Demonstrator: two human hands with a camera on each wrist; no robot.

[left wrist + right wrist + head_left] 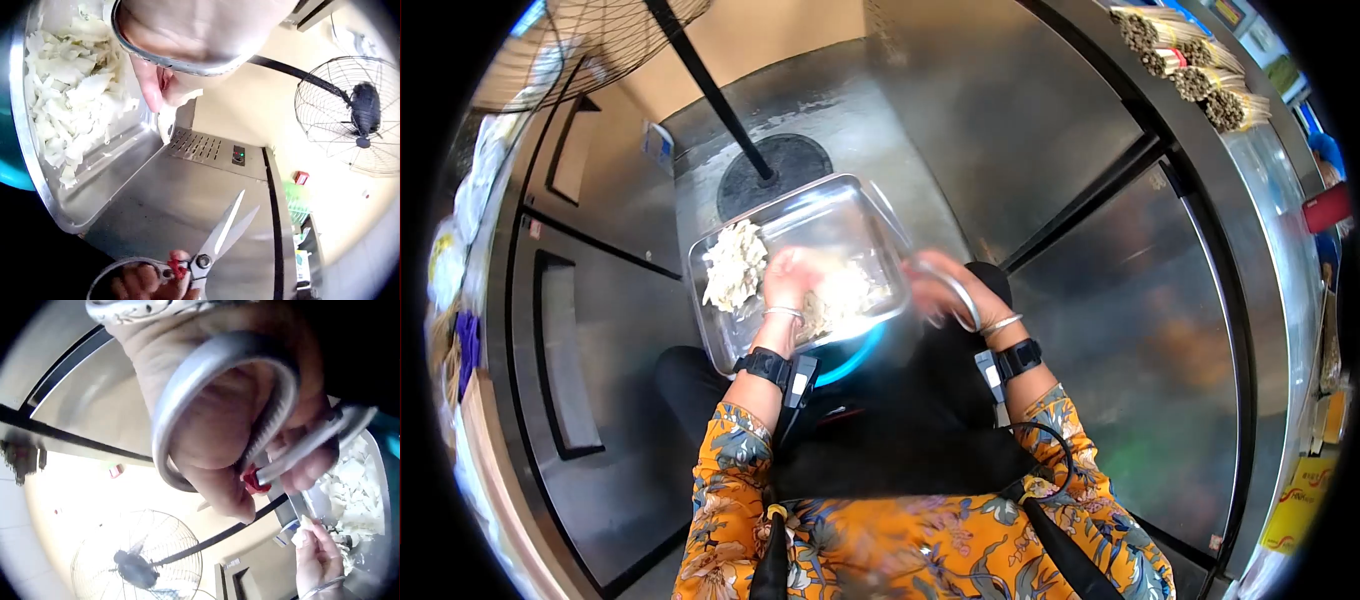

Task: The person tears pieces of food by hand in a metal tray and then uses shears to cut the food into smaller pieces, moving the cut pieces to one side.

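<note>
My left hand (pixel 792 272) is over a rectangular metal tray (pixel 700 320), pinching a thin pale piece of food (pixel 165 124) between thumb and fingers. To the right of the tray my right hand (pixel 940 288) grips metal scissors (pixel 209 250) by their large loop handles, with red wrapping near the pivot. Their blades stand apart, away from the pale piece in the left wrist view. Inside the tray lie two heaps: one of white pieces (pixel 735 265) at the left end, another of thin pale flakes (pixel 75 100) at the right, partly behind my left hand.
A turquoise rim (pixel 855 360) shows under the tray's near side. Beyond the tray stands a fan's round base (pixel 785 170) with a black pole. Stainless cabinets (pixel 1100 330) flank both sides. Bundles of thin sticks (pixel 1200 70) lie on the right counter.
</note>
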